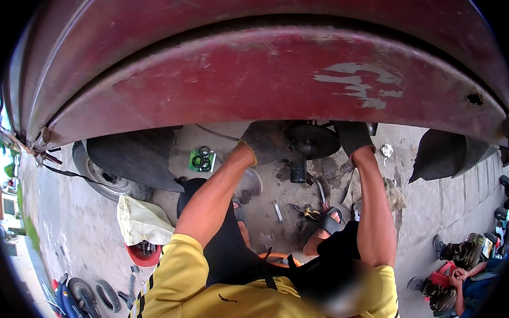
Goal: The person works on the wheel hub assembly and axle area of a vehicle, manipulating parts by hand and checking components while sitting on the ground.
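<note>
Below the edge of a dull red vehicle panel [223, 86], both my arms reach forward. My left hand [262, 141], in a dark glove with a yellowish cuff, lies against the left side of a black round part [313, 142]. A short black cylinder [298, 171] sticks out toward me from its lower side. My right hand [353, 136], also dark-gloved, is at the part's right edge. The fingers of both hands merge with the dark part or disappear under the panel, so their grip is unclear.
On the ground are a wrench [278, 211], pliers [311, 212] and black rings [201, 159] on a green package. A vehicle wheel [99, 174] and a red bucket [142, 255] with a pale sack are to the left. A motorcycle [76, 306] is lower left; a seated person [464, 275] lower right.
</note>
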The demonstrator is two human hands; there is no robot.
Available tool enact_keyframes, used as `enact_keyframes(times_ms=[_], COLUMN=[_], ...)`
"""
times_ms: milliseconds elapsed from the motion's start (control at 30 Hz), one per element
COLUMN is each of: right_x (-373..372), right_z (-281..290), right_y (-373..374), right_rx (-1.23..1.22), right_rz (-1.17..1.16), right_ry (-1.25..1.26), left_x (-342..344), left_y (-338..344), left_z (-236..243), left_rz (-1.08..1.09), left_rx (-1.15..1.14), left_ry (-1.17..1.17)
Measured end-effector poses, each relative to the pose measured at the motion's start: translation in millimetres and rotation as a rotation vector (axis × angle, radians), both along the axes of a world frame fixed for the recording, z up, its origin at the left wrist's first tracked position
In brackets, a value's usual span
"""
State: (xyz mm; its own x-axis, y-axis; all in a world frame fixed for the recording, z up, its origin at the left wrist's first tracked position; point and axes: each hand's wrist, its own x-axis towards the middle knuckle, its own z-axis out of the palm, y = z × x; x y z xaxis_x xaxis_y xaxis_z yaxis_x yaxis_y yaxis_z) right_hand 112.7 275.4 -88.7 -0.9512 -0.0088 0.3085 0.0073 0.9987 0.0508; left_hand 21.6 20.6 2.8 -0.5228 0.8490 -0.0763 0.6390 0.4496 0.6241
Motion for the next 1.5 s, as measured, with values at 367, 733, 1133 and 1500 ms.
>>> enact_keyframes(times_ms=[367, 733, 1133, 1500], right_x=[0.7, -2.8, -4.5, -5.8], right_z=[25.7, 20.1, 28.6, 15.2], right_y=[-19.3, -13.0, -21.0, -19.3], right_rx=[-1.102, -0.996, -1.033, -0.444], right_rz=[-0.105, -0.15, -0.076, -0.034], right_ry=[0.086, -0.012, 0.122, 0.169], left_x=[28.0, 77.8, 82.9, 87.7], left_y=[3.6, -25.2, 13.9, 31.5], left_z=[-19.1, -44.3, -79.0, -52.2], left_rz=[0.111, 0.367, 0.322, 0.757], left_rx=[0.427, 0.436, 0.26, 0.616], left_ry=[0.358, -0.332, -0.545, -1.213])
